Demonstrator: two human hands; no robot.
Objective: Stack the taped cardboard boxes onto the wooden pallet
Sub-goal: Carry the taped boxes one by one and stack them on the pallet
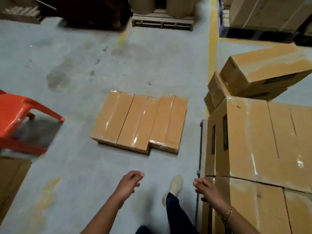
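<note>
1. Presently holding nothing: left hand point(130, 182) and right hand point(206, 187) loosely curled, probably free for a two-handed lift.
2. Well ahead of the fingertips, three boxes point(140, 122) flat on the floor point(76, 73), side by side and touching, likely staged for pickup.
3. Long axes pointing away from the fingers, tilted slightly right; short ends nearest.
4. Just right of the right fingers, stack point(253, 141) on pallet point(203, 132), apparently the destination.

A warehouse or storage hall: a bare grey concrete floor point(67, 56) marked with a painted yellow line point(213, 48), taped cartons point(261, 141) stacked high at the right, strapped cartons point(263, 12) on a dark pallet point(253, 33) beyond the line, and big brown rolls point(179, 5) standing on a far wooden pallet point(162, 22)
</note>
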